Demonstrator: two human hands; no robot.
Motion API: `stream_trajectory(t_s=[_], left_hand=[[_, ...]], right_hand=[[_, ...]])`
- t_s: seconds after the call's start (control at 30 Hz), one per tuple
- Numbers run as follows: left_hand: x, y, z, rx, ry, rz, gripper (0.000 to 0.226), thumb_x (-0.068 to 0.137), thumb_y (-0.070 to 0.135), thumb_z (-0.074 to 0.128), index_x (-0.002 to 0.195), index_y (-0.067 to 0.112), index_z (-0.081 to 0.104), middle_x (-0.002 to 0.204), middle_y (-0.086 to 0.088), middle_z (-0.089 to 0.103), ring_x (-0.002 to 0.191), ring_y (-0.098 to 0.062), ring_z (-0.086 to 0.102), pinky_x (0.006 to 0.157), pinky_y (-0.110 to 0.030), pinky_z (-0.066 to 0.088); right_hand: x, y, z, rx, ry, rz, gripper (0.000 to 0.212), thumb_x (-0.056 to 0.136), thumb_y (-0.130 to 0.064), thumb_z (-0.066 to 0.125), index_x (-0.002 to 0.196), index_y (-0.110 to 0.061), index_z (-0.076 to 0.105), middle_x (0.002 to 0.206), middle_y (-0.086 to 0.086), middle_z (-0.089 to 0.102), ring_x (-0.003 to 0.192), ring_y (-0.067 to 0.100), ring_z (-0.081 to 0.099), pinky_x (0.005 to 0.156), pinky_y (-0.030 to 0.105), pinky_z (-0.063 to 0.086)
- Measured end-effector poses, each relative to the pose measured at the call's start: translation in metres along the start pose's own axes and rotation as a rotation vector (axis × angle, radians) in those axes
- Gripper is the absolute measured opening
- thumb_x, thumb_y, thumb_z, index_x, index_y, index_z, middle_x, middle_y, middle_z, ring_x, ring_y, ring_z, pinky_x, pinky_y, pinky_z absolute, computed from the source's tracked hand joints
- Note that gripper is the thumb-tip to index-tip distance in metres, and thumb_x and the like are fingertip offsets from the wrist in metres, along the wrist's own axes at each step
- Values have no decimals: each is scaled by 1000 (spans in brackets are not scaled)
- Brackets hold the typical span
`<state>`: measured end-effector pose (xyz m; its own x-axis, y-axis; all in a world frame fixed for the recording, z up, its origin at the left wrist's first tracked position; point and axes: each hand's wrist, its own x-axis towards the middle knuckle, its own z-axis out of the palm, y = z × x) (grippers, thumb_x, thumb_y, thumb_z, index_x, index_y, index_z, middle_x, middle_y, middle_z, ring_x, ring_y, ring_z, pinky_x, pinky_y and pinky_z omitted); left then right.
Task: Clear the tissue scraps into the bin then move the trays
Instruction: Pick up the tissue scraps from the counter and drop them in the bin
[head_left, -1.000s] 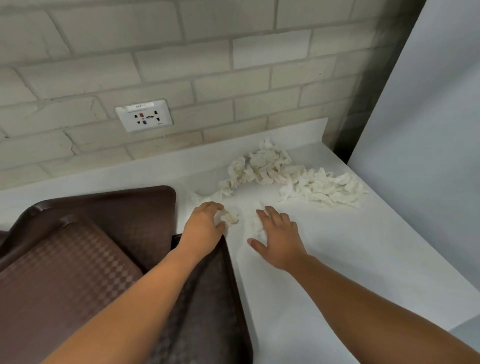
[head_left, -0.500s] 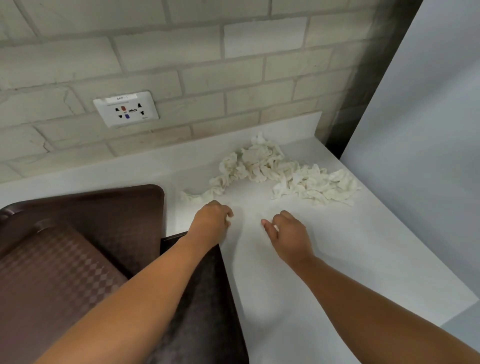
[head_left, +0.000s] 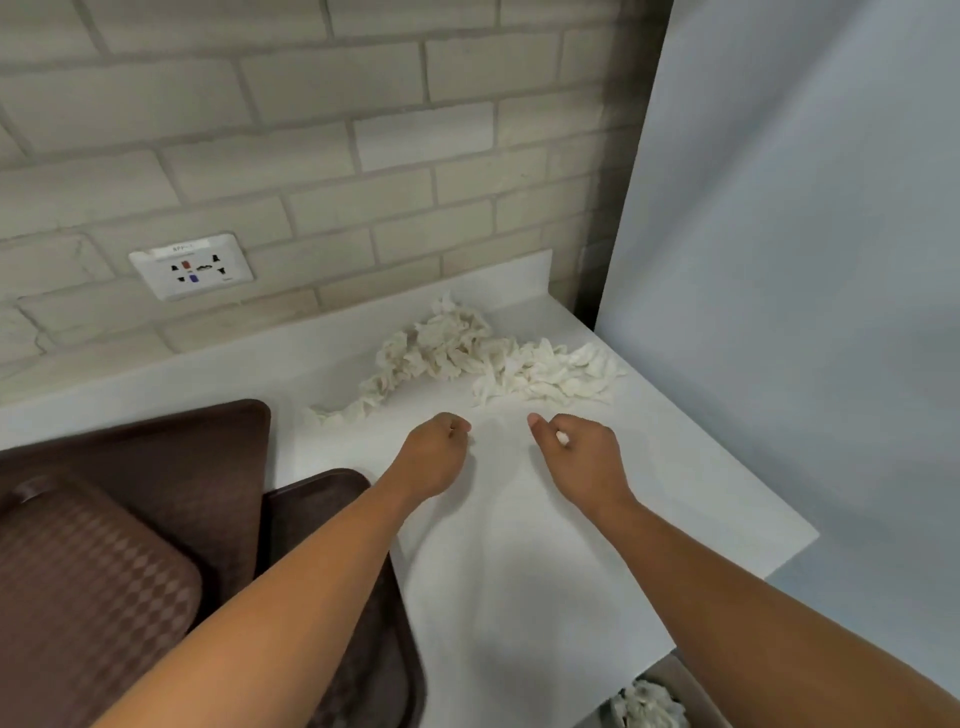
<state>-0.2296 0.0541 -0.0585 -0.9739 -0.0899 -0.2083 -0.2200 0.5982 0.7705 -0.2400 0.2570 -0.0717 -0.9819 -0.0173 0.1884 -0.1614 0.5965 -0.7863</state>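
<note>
Head view: right hand (head_left: 584, 460) fingers (head_left: 569, 425) pinch tissue scrap (head_left: 561, 438); left hand (head_left: 434, 457) fisted, prob. gripping one too (hidden), collecting handfuls for bin (head_left: 678, 673) below tabletop (head_left: 519, 571) edge.

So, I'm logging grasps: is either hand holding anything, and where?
Right hand pinches a tissue scrap between thumb and fingers; left hand curled, contents hidden.

One head-worn wide-angle view, forward and down over the counter (head_left: 519, 597).
Close above the front edge of the counter, the camera tilts down along both forearms, so the left hand (head_left: 431, 457) and right hand (head_left: 582, 460) fall mid-frame; it faces the brick wall (head_left: 363, 156) behind the back edge, the back right corner just above centre, the trays (head_left: 130, 467) cut off lower left.
</note>
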Motion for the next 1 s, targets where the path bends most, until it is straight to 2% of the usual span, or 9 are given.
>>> stream_trajectory(t_s=[0.07,0.13,0.2,0.3,0.4,0.67,0.77,0.9,1.0], left_hand=[[-13,20,19,-43,-4,9,32,100,28,39,97,12,66,102,0,63,89,-14,58,76,-26,41],[-28,43,41,-28,4,17,44,99,40,41,68,10,50,74,0,55,64,-14,49,63,-28,36],[-44,67,65,41,20,46,56,97,52,44,59,12,35,58,-2,41,53,-16,38,56,-29,32],[-66,96,105,76,-6,87,61,97,55,44,55,11,33,53,-3,40,51,-17,39,55,-30,33],[-93,118,147,92,-43,110,62,100,51,42,52,12,35,51,0,42,50,-16,41,53,-28,33],[-149,136,255,141,-219,108,57,103,44,36,56,11,37,57,-8,48,55,-21,46,57,-33,36],[-163,125,292,209,-291,123,52,104,35,36,58,13,39,61,-13,50,62,-26,50,62,-36,39],[-167,80,349,228,-337,81,60,103,38,41,48,13,35,46,-2,40,47,-19,41,56,-33,35],[-161,34,390,284,-383,56,55,103,38,40,57,10,47,58,-9,55,58,-24,53,61,-33,42]], right_hand=[[-10,2,-27,26,15,15,60,94,-48,56,52,-17,26,46,-7,24,47,13,26,53,31,28],[-22,8,-57,67,6,47,61,96,-46,53,51,-18,23,46,-7,22,47,13,25,53,31,27],[-37,17,-88,126,-19,85,60,97,-45,51,52,-18,23,47,-6,23,47,11,25,53,30,27],[-62,40,-130,156,-15,140,60,97,-48,50,52,-17,26,47,-6,27,46,10,28,52,27,29],[-90,68,-168,179,9,222,63,96,-53,48,50,-12,35,46,3,42,44,14,41,54,32,42],[-175,160,-228,152,45,379,61,98,-47,50,45,-24,28,45,-11,28,45,8,30,55,31,27],[-199,195,-230,150,62,500,67,99,-43,50,39,-22,26,39,-10,26,43,7,28,54,29,29],[-227,250,-208,90,31,620,63,101,-40,46,44,-21,26,42,-8,29,46,13,30,55,32,29],[-251,296,-177,17,-3,703,60,102,-40,41,46,-21,29,47,-3,32,49,14,33,55,32,28]])
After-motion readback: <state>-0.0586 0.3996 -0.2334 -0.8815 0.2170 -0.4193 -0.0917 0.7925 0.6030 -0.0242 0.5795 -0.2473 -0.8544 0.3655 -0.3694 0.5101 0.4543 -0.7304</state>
